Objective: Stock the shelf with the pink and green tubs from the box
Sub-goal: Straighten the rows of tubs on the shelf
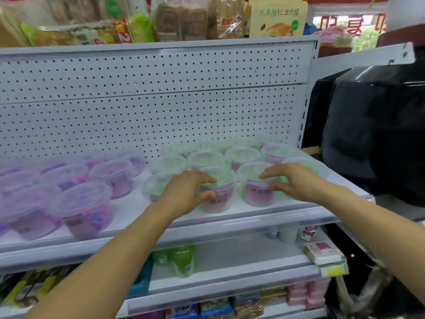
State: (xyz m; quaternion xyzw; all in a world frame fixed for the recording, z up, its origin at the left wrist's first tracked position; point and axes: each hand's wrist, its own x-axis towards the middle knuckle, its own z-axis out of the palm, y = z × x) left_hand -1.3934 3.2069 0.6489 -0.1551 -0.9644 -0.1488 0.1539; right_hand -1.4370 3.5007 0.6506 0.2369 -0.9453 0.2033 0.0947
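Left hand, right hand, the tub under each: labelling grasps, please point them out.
left hand (184,192): head view, knuckles
right hand (292,180): head view, back
left tub (218,201): head view, wall
right tub (256,194): head view, wall

Bright, even indoor light, soft motion blur.
Tubs (82,210) smeared at left, shelf (230,217) lines bow toward edges, daylight upper right.

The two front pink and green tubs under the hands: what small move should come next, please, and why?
Probably let go and draw both hands back. The left hand grips one front tub and the right hand the tub beside it; both already stand upright on the shelf, level with each other.
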